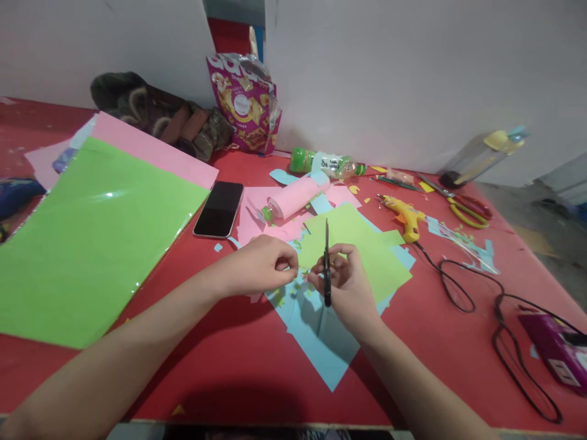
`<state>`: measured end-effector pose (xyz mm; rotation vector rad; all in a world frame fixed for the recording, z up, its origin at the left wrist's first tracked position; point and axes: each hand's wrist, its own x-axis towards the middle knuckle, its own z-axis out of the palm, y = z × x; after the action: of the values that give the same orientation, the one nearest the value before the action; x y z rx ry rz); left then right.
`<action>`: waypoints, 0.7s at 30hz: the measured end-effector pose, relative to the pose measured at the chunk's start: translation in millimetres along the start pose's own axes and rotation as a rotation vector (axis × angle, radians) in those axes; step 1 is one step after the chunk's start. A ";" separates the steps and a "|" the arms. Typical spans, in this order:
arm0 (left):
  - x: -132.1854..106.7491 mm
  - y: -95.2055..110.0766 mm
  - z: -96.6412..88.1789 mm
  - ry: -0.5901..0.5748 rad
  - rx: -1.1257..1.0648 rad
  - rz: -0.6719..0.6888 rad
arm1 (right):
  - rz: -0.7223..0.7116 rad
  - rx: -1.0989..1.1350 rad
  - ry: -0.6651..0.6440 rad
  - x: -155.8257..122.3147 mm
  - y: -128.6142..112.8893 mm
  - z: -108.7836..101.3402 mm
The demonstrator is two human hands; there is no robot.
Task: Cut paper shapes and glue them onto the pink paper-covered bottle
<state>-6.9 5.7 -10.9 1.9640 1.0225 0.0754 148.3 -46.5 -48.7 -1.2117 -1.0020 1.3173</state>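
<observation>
Black-handled scissors (326,269) point away from me, seen nearly edge-on, in the grip of my right hand (351,284). My left hand (263,263) is closed in a pinch just left of them; whatever its fingertips hold is too small to make out. Beneath both hands lie a light blue sheet (328,360) and a yellow-green sheet (353,238), strewn with small green paper scraps (279,296). Beyond my left hand, a bottle wrapped in pink paper (300,194) rests on its side among pink paper pieces.
On the red table (220,373) lie a phone (219,209) and a large green sheet (105,238) at left. A yellow glue gun (403,217) trails a black cord to a purple box (554,351). Behind are a green bottle (328,164), larger scissors (463,205) and a snack bag (247,104).
</observation>
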 end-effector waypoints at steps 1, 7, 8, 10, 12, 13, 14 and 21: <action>-0.9 0.0 -0.6 -0.007 0.003 0.008 | 0.000 0.000 -0.002 0.0 0.0 0.1; -1.4 -1.2 -0.7 -0.046 0.037 0.069 | -0.015 0.006 -0.002 -0.2 0.0 1.4; -0.9 -1.4 -0.3 -0.033 0.052 0.077 | -0.020 0.007 -0.004 -0.3 0.3 1.3; 0.3 -1.5 0.7 0.010 0.090 0.094 | -0.023 0.007 -0.011 -0.8 0.8 1.2; 1.4 -1.6 1.6 0.035 0.113 0.103 | -0.020 0.010 -0.017 -1.3 1.0 1.2; 1.9 -1.6 1.9 0.037 0.120 0.107 | -0.018 0.012 -0.019 -1.6 1.1 1.4; 2.3 -1.7 2.3 0.038 0.127 0.111 | -0.016 0.016 -0.020 -1.8 1.1 1.6; 3.3 -2.0 4.2 0.064 0.120 0.089 | -0.018 0.015 -0.025 -2.2 2.7 2.8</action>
<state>-4.2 5.6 -15.9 2.1284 1.0006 0.1288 145.0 -48.8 -50.6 -1.1748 -1.0174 1.3261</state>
